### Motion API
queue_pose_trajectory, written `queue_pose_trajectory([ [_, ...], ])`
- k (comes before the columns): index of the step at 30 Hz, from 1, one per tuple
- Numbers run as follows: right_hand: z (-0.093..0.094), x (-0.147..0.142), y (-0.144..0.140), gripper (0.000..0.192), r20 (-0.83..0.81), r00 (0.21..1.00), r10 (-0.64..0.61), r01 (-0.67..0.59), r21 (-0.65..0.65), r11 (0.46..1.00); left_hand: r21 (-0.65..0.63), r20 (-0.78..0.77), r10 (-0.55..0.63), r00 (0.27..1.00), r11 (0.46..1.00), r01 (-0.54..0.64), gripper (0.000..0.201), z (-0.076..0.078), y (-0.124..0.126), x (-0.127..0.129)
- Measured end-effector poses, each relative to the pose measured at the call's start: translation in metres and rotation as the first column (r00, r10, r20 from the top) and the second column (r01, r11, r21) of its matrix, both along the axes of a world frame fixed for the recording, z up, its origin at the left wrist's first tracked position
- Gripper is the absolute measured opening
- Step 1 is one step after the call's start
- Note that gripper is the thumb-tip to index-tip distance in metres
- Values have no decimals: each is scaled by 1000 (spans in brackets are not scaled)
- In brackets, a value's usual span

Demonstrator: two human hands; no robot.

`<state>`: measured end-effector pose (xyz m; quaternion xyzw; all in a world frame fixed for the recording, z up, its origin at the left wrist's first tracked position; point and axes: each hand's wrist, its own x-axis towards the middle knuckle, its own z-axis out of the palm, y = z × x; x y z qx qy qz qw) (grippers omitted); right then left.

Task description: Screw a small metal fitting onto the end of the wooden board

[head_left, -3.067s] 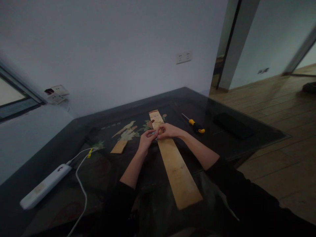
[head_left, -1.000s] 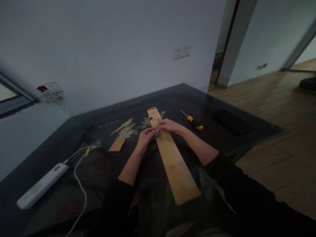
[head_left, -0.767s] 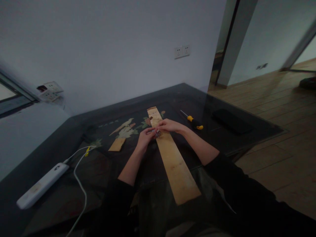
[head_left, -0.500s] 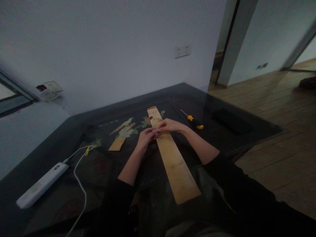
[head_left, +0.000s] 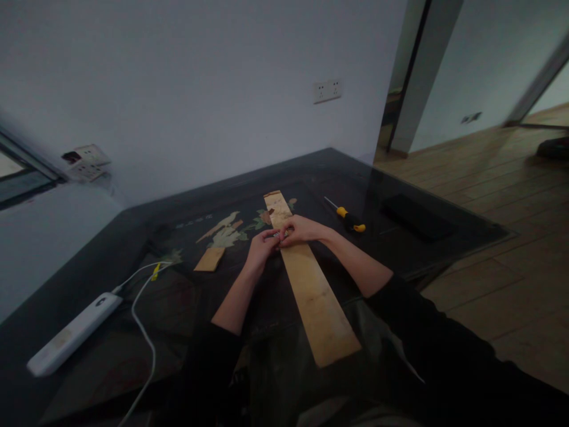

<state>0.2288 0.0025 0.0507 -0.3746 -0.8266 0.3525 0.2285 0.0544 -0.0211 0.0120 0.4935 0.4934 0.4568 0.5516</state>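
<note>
So I've got a small metal piece pinched in my left hand's fingers, right over the long board's left edge. My right hand's fingers are curled in beside it, can't tell what they grip. Short wood block left on the table, screwdriver right, power strip near left.

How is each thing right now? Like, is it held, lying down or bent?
Left hand: pinching a small metal piece.
Right hand: fingers curled, fingertips at that piece.
Small metal piece: held, mostly hidden.
Long board: lying beneath the hands.
Short wood piece: lying flat on the table.
Screwdriver: lying down, not held.
White strip: lying down.
White cable: loosely curved.
Wall socket: nothing plugged in.
</note>
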Motion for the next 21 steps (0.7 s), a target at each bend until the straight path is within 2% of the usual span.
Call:
queue_pose_trajectory([
  [7, 1, 0, 0, 20, -107, 994, 25, -36, -101, 994, 47, 3, -1, 1000, 999, 0, 46, -1, 2, -1],
  [15, 5, -4, 0, 13, -179, 983, -47, 21, -144, 989, 33, -26, -8, 1000, 999, 9, 42, -1, -1, 2],
  [19, 1, -5, 1, 8, -317, 945, -84, -1, -259, 966, 33, -37, -3, 999, 999, 5, 43, 0, -1, 2],
  [21, -3, -7, 2, 10, -413, 899, -148, -17, -371, 929, 34, -39, -1, 999, 999, 2, 43, 0, -1, 2],
])
